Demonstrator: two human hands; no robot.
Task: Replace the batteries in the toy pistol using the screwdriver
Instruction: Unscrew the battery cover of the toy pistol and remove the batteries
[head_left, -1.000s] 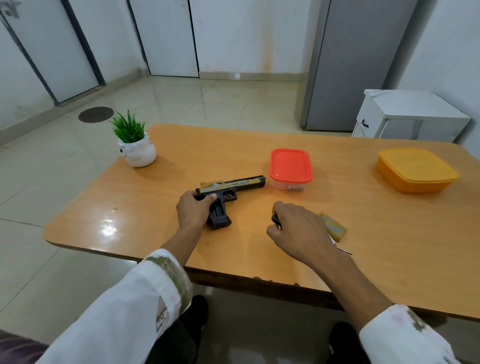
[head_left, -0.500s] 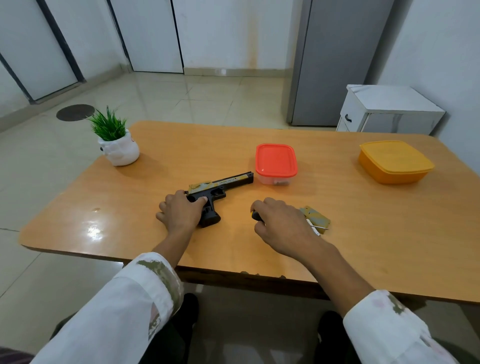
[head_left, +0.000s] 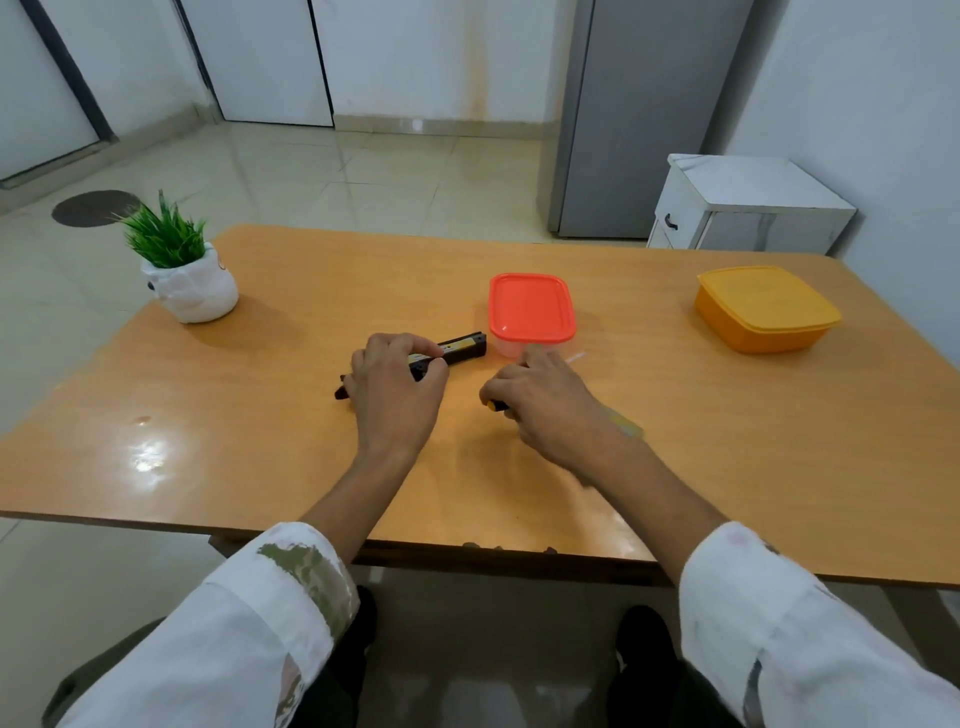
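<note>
The black and gold toy pistol (head_left: 460, 349) lies on the orange table (head_left: 727, 426), its barrel pointing right toward a red-lidded box. My left hand (head_left: 395, 387) covers its middle and grips it, hiding the handle. My right hand (head_left: 545, 410) holds the screwdriver (head_left: 492, 405); only its dark and yellow handle end shows at the hand's left, and a pale blurred shaft (head_left: 575, 357) sticks out past the fingers. A yellow-green battery pack (head_left: 626, 425) lies on the table under my right wrist, mostly hidden.
A clear box with a red lid (head_left: 532, 307) stands just beyond the pistol's muzzle. A closed yellow box (head_left: 766, 307) sits at the far right. A small potted plant (head_left: 182, 270) stands at the far left. The table's near edge runs close to my sleeves.
My left hand has shifted up over the pistol's body and turned it, so the handle no longer shows. My right hand has lifted the screwdriver and swung its shaft toward the red-lidded box.
</note>
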